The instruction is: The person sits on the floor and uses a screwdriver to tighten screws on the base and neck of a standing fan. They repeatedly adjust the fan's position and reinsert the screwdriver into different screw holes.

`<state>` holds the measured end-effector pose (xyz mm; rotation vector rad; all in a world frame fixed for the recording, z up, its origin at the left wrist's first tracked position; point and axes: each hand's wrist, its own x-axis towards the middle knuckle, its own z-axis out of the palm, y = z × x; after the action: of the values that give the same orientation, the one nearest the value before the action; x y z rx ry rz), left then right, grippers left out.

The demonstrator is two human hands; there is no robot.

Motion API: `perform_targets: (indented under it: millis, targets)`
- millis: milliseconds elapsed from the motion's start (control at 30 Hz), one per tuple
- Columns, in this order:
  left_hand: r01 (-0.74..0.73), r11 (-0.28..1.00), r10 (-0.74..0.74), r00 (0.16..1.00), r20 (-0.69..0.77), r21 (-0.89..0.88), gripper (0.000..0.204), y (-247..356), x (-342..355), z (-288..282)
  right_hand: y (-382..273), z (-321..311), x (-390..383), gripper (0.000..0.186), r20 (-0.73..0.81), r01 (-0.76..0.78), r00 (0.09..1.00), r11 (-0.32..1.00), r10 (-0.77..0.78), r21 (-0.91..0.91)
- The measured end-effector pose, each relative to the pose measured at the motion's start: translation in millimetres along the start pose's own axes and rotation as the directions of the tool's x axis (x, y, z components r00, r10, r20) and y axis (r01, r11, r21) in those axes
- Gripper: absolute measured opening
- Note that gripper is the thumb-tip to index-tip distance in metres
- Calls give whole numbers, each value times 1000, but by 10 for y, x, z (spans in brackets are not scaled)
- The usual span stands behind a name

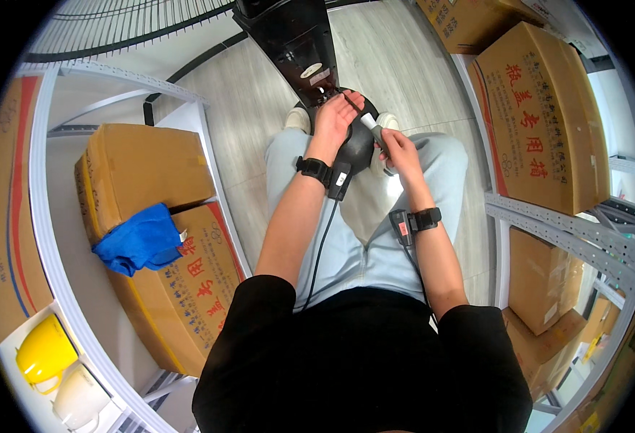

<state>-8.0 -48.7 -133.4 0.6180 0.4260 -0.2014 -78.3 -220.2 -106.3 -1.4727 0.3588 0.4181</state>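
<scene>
A black fan stand [296, 61] with a tapered column rises before me from a round black base [357, 150] between my feet. My left hand [338, 115] lies palm up at the column's lower end, fingers stretched out, with nothing visible in it. Whether its fingertips touch the column, I cannot tell. My right hand [400, 153] is closed around the grey handle of a slim tool that looks like a brush [375, 130]. It has a white neck and a thin dark tip, which points up and left toward my left fingers and the column's foot.
A wire fan guard [126, 32] arches across the top left. Metal shelves stand on both sides, with cardboard boxes on the left [151, 169] and right [541, 119]. A blue cloth [141, 238] lies over the left boxes. Yellow [45, 350] and white cups [81, 397] stand lower left.
</scene>
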Motion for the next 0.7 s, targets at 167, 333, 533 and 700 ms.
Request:
perform_targets:
  millis: [167, 333, 533, 700]
  targets:
    - [29, 978, -43, 997, 62, 206, 24, 6, -105, 33, 12, -26, 38, 37, 154, -110, 984, 987, 91, 121]
    - [-4, 962, 3, 1000, 4, 272, 22, 49, -124, -6, 6, 95, -28, 39, 73, 1, 997, 996, -8, 87]
    - [-10, 937, 37, 997, -70, 349, 24, 9, -109, 14, 170, 70, -45, 40, -7, 142, 990, 990, -142, -27]
    - [36, 968, -54, 996, 68, 249, 33, 68, -122, -36, 78, -2, -44, 42, 170, -193, 973, 955, 156, 227]
